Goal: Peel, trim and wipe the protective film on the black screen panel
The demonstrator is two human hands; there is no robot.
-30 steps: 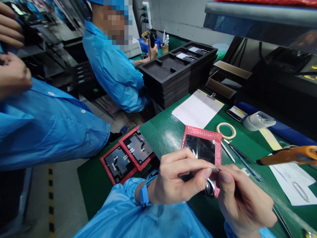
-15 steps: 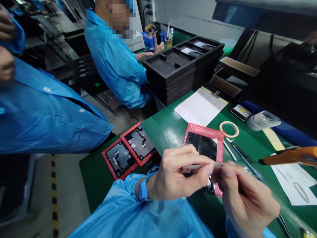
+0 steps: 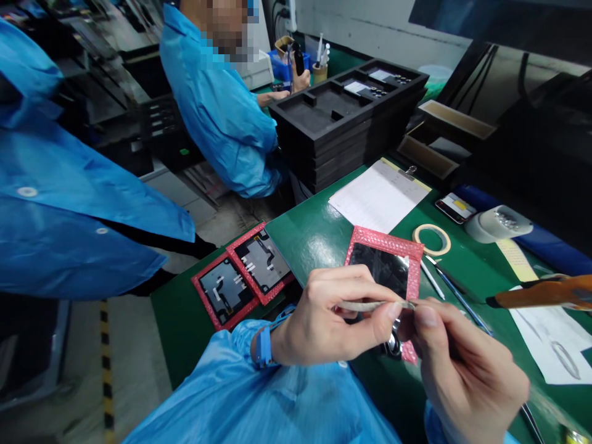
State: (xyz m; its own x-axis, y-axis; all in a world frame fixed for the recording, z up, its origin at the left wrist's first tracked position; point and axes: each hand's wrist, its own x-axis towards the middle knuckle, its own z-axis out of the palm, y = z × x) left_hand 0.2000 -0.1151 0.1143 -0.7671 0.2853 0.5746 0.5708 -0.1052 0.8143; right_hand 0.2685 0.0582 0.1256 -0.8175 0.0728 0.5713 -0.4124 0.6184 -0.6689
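Note:
My left hand (image 3: 342,317) is closed in a pinch on a thin greyish strip (image 3: 361,306), seen edge-on; its exact kind I cannot make out. At the strip's right end, the thumb and forefinger of my right hand (image 3: 467,364) are also pinched together, and the tip is hidden between the fingers. Beneath both hands lies a pink bubble-wrap pouch (image 3: 388,239) with a dark glossy panel (image 3: 382,266) on it. Small shiny round parts (image 3: 393,342) show between my hands.
Two pink-edged panels (image 3: 226,293) lie left. Around me are a clipboard with paper (image 3: 377,194), a tape roll (image 3: 431,239), pens (image 3: 456,293), a white cup (image 3: 499,223), an orange-handled tool (image 3: 541,292) and stacked black trays (image 3: 319,148). A co-worker in blue (image 3: 217,111) sits beyond; another person's sleeve (image 3: 69,203) is left.
Both hands keep their pinch on the strip, with barely any shift. The person at the left has moved further left, and that person's hands have left the view. My view has shifted slightly.

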